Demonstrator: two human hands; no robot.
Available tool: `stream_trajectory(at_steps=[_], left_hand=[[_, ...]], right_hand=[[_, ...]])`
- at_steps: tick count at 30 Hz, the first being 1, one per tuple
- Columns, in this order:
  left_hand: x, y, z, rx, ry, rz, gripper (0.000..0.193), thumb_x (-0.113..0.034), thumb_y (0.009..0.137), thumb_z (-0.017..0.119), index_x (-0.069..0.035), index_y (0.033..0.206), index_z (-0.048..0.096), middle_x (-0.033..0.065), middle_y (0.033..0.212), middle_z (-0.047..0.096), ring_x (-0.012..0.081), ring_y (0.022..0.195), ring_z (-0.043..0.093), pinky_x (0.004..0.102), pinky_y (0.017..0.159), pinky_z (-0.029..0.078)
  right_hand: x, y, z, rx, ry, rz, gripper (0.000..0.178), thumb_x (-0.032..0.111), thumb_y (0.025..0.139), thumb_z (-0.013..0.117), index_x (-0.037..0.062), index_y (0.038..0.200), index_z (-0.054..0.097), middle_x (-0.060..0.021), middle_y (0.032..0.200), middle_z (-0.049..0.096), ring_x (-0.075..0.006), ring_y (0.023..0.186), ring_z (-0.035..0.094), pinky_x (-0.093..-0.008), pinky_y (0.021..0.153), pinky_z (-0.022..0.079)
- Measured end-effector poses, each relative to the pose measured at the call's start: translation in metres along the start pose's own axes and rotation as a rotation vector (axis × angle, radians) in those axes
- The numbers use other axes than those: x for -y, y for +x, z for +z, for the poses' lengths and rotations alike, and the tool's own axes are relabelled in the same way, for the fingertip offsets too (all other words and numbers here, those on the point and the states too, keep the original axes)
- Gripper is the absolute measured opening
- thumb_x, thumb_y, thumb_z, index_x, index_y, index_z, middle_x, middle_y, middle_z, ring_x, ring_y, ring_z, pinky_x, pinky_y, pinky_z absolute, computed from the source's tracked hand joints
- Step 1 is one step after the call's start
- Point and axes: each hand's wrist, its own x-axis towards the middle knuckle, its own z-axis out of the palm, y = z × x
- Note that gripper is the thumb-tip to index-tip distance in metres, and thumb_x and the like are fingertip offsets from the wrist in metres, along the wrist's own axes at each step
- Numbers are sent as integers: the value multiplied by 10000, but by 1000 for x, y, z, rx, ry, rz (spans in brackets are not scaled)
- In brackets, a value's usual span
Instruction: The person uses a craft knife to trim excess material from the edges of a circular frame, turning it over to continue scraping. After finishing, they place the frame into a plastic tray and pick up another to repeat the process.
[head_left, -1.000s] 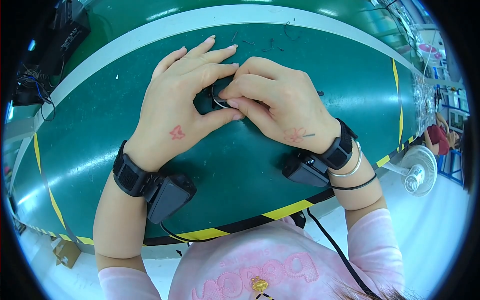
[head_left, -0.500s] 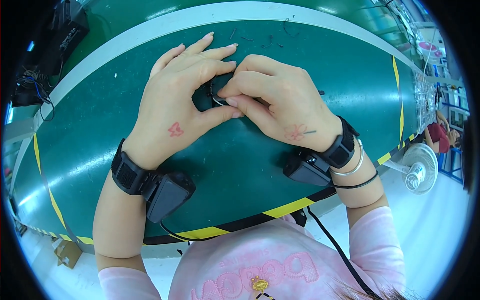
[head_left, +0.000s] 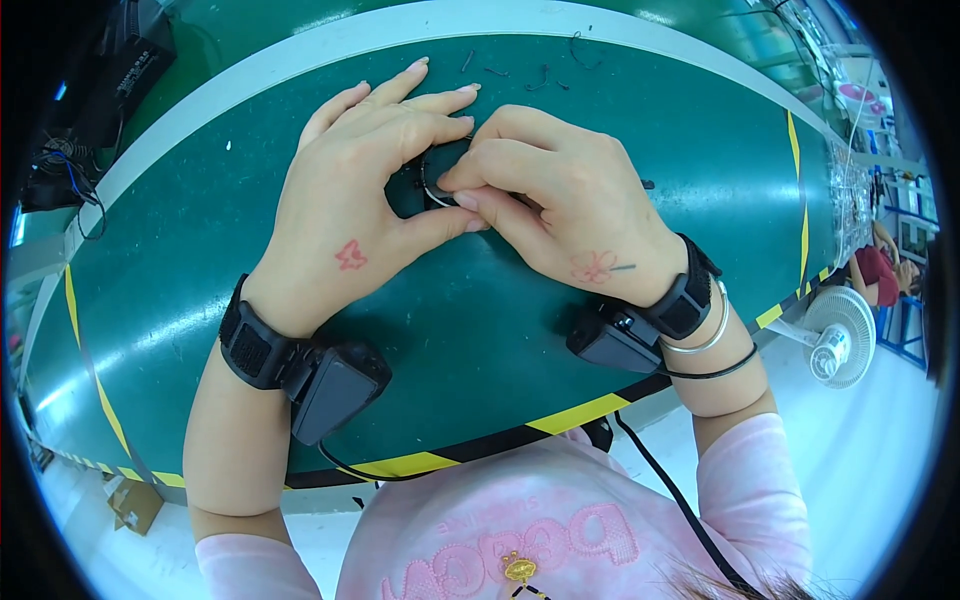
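Note:
Between my hands is a small round black part with a pale, shiny curved rim [head_left: 436,196]; most of it is hidden by fingers, so its exact kind cannot be told. My left hand [head_left: 360,190] curls its thumb and index finger around the part's outer side, while its other fingers stretch out toward the far edge. My right hand [head_left: 565,195] reaches in from the right, its thumb and index finger pinched together at the part's right side. The right fingertips touch the rim close to the left thumb.
Several thin black scraps [head_left: 545,78] lie on the green table [head_left: 480,340] beyond the hands. A small dark piece [head_left: 647,185] shows behind my right hand. Black equipment with cables [head_left: 125,70] stands at far left; a white fan [head_left: 838,340] and another person [head_left: 875,275] are at right.
Both hands keep their hold and shift only slightly. A little more of the round part's dark face and pale rim shows between the fingers.

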Motion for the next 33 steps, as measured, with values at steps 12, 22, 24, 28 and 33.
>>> stream_trajectory(at_steps=[12,22,24,28,33], left_hand=[[1,0,1,-10,0,6,521,-250,794,905,-141,1274,735,52,1482,662,319,1508,476,518,1262,288],[1,1,1,-11,5,8,522,-251,801,902,-145,1286,738,48,1479,665,318,1503,484,522,1265,285],[1,1,0,-10,10,8,520,-251,803,900,-144,1285,738,49,1479,665,318,1502,484,522,1264,286],[1,1,2,-11,18,8,512,-248,804,897,-143,1280,739,49,1479,665,319,1501,485,523,1263,288],[1,0,2,-17,16,7,505,-244,800,898,-142,1269,740,49,1477,666,319,1500,487,523,1263,289]], right_hand=[[-5,2,2,-34,48,-22,149,-15,890,745,54,1021,763,-77,958,670,-231,776,694,-311,659,572],[-4,1,-1,16,65,-14,125,7,892,765,58,1007,768,-76,959,674,-230,776,699,-312,653,578],[-3,1,0,-9,39,-28,129,12,886,772,64,1004,768,-73,956,676,-230,777,703,-315,654,579],[-1,1,3,-31,-10,-19,136,14,880,776,71,1003,767,-69,952,678,-232,783,707,-315,656,579],[-1,4,4,-33,-17,-12,139,10,879,769,66,1006,762,-74,960,678,-233,789,709,-318,656,579]])
